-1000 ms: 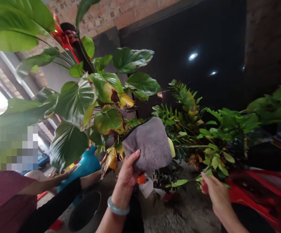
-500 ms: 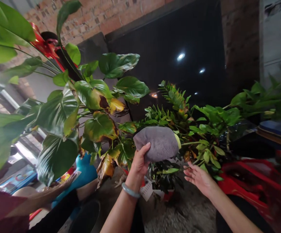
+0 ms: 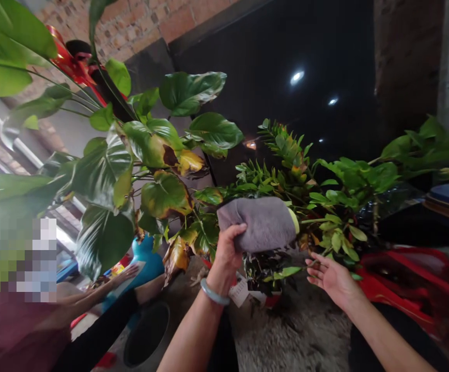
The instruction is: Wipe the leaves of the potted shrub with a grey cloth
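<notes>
My left hand (image 3: 228, 253) grips a folded grey cloth (image 3: 265, 223) with a yellow edge, held up against the foliage of a small-leaved plant (image 3: 305, 181). A pale green bangle (image 3: 212, 293) circles that wrist. My right hand (image 3: 330, 276) is open, palm up, with fingers spread just under a low stem of the same plant, beside the cloth. To the left stands a big-leaved plant (image 3: 131, 160) with several yellowed and browned leaves (image 3: 177, 253).
Another person in a maroon top (image 3: 18, 330) sits at the lower left, a hand (image 3: 121, 274) stretched toward a blue object (image 3: 146, 256). A black pot (image 3: 146, 336) stands on the gravel floor. A red plastic item (image 3: 406, 289) lies at right. Behind are a dark glossy panel and a brick wall.
My left hand has kept the cloth and shifted slightly right and down over the small leaves. My right hand let go of the stem it pinched and now lies open beneath it.
</notes>
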Demonstrator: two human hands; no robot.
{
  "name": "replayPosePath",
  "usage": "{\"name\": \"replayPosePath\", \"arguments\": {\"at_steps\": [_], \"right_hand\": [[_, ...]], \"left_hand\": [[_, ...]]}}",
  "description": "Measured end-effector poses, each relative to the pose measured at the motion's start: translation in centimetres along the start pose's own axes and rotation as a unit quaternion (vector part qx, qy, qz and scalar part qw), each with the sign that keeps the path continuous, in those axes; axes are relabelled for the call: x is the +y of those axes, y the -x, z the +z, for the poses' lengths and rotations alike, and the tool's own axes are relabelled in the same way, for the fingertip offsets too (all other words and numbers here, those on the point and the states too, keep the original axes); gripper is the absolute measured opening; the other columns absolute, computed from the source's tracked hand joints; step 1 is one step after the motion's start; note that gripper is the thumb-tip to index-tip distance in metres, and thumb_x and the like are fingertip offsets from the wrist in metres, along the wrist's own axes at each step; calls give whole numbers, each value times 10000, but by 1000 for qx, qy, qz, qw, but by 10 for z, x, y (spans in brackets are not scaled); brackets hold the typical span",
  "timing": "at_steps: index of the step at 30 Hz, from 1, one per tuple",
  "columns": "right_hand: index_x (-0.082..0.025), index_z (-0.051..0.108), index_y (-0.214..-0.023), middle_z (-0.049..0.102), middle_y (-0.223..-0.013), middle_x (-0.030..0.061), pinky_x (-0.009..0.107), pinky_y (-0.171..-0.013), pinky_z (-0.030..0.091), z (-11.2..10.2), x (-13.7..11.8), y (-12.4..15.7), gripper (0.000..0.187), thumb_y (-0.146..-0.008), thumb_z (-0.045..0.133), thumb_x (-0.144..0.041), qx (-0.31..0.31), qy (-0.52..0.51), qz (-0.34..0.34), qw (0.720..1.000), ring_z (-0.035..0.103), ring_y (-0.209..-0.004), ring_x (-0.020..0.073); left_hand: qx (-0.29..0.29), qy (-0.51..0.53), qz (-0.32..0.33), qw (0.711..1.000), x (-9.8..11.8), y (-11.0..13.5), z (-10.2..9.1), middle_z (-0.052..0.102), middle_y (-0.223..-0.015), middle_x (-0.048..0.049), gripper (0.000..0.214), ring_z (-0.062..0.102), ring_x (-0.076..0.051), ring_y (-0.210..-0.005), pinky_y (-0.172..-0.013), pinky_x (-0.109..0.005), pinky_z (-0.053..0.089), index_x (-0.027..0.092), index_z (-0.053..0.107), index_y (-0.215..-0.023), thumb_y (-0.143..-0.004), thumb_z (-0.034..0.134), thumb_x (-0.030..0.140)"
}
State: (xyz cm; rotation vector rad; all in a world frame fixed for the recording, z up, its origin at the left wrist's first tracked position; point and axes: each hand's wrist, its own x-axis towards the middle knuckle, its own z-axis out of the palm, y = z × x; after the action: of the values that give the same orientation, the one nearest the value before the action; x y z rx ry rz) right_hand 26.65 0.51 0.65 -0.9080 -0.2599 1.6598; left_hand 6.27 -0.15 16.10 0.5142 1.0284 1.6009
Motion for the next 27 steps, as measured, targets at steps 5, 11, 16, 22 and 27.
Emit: {"name": "replayPosePath", "arguments": {"at_steps": [5, 11, 16, 22, 27], "right_hand": [[-222, 629, -819, 716, -682, 44, 351, -603, 532, 6, 7, 1, 164, -661, 672, -214, -37, -20, -6, 999, 651, -590, 213], [-218, 628, -776, 718, -694, 46, 347, -627, 526, 4, 14, -6, 180, -626, 722, -248, -45, 18, 33, 998, 677, -645, 236], [-214, 613, -774, 724, -684, 54, 348, -592, 536, 10, 14, -6, 179, -627, 715, -205, -18, 16, 39, 999, 667, -589, 218], [-214, 633, -800, 729, -698, 69, 353, -594, 537, 13, 18, -3, 182, -632, 701, -205, -37, 11, 36, 999, 681, -622, 234], [-209, 647, -803, 732, -697, 75, 340, -558, 532, 9, 15, 0, 173, -633, 680, -202, -23, 12, 29, 999, 661, -576, 220]], "left_hand": [[7, -74, -35, 997, -38, -3, -24, 708, -708, -36, 262, 606, -173, -649, -640, -273, 474, 129, 696, -746, -497, 741, 195], [-100, -119, -108, 982, -48, 30, -54, 701, -686, -65, 406, 606, -195, -629, -625, -288, 471, 88, 709, -758, -367, 778, 174], [-42, 18, 28, 999, 11, 3, -31, 699, -711, -6, 262, 627, -176, -673, -682, -270, 482, 159, 665, -752, -502, 740, 182], [92, -46, -112, 988, -38, 7, -54, 641, -552, -10, 123, 558, -150, -505, -533, -257, 441, 138, 628, -643, -530, 635, 90], [82, -32, -225, 970, -46, 34, -86, 592, -454, -23, 193, 595, -205, -506, -524, -296, 474, 123, 650, -674, -496, 584, 87]]}}
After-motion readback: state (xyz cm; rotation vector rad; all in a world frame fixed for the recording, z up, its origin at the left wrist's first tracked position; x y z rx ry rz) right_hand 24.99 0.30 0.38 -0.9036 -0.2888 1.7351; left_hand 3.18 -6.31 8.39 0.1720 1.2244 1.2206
